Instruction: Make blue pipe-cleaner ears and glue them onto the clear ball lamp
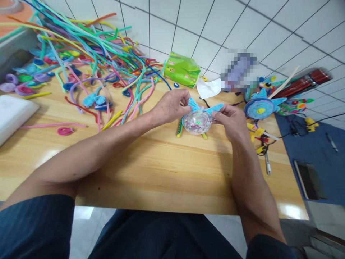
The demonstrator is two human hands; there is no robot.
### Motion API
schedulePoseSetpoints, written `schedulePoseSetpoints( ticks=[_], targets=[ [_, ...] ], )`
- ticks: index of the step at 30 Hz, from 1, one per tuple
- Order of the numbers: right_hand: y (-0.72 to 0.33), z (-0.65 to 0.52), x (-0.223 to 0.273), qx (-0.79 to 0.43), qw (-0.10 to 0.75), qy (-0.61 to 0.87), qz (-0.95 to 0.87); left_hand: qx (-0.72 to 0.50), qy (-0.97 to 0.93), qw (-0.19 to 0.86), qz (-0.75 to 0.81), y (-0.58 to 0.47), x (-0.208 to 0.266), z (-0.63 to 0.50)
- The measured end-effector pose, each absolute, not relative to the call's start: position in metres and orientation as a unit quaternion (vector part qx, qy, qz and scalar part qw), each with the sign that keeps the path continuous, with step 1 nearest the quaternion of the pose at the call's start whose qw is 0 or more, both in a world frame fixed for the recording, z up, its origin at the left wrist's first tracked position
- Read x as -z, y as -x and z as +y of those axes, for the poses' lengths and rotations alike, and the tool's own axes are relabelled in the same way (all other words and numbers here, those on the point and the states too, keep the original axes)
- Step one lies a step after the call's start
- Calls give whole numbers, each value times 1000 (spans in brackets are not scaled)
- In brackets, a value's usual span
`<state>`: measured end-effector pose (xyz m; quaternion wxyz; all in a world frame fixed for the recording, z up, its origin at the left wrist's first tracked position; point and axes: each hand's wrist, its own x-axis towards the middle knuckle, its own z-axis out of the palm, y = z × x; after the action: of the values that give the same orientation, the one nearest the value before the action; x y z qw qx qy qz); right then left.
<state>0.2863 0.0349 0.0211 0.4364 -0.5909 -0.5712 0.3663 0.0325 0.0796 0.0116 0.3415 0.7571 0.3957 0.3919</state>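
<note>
Between my hands is a clear round plastic ball craft (197,122) with small bright bits showing inside. Two pointed light-blue pieces, apparently of pipe cleaner, rise from its top like ears or fins. My left hand (176,104) pinches the left blue piece (193,104). With thumb and fingers, my right hand (229,118) grips the right blue piece (215,109). A green strip (179,127) with a yellow tip sticks out below the ball on the left. On the right, another yellow tip (204,136) shows under it.
Many coloured pipe cleaners (107,50) lie heaped at the back left. A green packet (182,69) leans by the tiled wall. At the right are a blue disc craft (260,109), a dark red cylinder (304,82), a pen (267,163) and a phone (306,179). A white box (16,115) sits far left.
</note>
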Motion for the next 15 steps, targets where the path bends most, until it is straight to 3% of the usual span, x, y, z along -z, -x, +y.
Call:
schedulePoseSetpoints(
  ticks=[15],
  targets=[
    [-285, 31, -26, -371, 429, 598, -566, -372, -770, 336, 394, -31, -15, 75]
  ],
)
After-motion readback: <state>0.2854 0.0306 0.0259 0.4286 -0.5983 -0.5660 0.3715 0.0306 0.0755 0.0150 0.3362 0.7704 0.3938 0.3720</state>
